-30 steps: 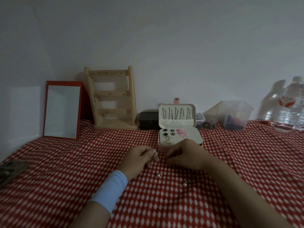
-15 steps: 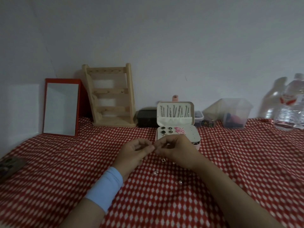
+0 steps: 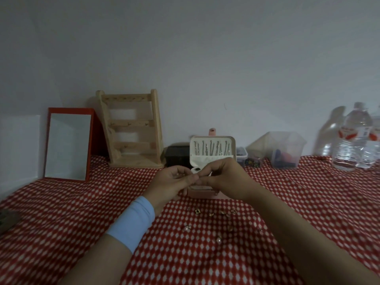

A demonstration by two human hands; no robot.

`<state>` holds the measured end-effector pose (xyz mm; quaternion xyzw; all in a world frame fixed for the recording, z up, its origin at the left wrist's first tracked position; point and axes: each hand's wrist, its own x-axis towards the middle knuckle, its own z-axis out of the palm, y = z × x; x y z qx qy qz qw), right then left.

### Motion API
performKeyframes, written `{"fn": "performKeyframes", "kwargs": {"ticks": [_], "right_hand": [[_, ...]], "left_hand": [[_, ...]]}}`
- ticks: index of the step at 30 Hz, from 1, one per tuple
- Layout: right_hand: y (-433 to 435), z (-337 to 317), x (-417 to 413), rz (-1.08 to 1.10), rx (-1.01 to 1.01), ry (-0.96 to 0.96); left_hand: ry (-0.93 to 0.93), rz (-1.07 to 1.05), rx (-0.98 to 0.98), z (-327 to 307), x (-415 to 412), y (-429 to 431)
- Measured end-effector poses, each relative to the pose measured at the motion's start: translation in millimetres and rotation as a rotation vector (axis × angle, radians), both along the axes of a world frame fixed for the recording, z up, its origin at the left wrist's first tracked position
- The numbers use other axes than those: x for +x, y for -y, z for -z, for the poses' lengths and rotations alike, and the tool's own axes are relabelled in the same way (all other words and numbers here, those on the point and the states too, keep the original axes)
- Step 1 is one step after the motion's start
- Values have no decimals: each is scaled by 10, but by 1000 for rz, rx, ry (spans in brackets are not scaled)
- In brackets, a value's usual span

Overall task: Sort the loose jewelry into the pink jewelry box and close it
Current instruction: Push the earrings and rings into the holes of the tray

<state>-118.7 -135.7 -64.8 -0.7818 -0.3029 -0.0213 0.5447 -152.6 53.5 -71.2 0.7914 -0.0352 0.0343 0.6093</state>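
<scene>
- Head view: left hand (image 3: 170,183) and right hand (image 3: 223,177) raised together at table centre, fingertips meeting in front of the pink jewelry box (image 3: 202,191).
- Both hands' fingers pinched closed at the meeting point; whatever sits between them is too small to see, so can't tell what is held.
- Left forearm wears a light blue wristband (image 3: 132,223).
- Pink jewelry box open, lid (image 3: 212,148) upright showing a row of metal pins; its base is mostly hidden behind the hands, one dark stud visible in the tray.
- Box stands mid-table, toward the back edge, on the red-and-white checked tablecloth (image 3: 72,212).
- Loose jewelry (image 3: 213,213) on the cloth just in front of the box: a row of small pieces, some dark-centred.
- More pieces nearer the front edge, including a pale bead (image 3: 187,228) and another pearl-like piece (image 3: 218,240).
- Back edge, left to right: red-framed mirror (image 3: 67,144) leaning on the wall, wooden jewelry stand (image 3: 131,128), black box (image 3: 177,155) behind the pink one, clear plastic container (image 3: 285,150), water bottle (image 3: 355,140) at far right.
- Dark object (image 3: 8,220) at the left edge, partly cut off, unclear.
</scene>
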Motion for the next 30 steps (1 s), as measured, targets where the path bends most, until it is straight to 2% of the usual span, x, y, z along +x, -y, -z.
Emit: {"fn": "performKeyframes", "kwargs": {"ticks": [6,11,16,19,23,30], "right_hand": [[94,-248,226,32,-99,3],[101,-313,445,95,-154,-92],[94,-318,632,32,-44,-210],[123,-258,736,9,-26,-209],[166,-168,758,-45,-4,-204],[234,-198,778,-59,-18,-213]], "left_hand": [[-7,70,-28,-166,293,92],[-26,112,-60,-157,516,60],[57,93,-13,-129,690,54],[54,108,-18,-99,756,65],[-5,153,-83,-17,825,71],[-214,199,-341,-2,850,137]]}}
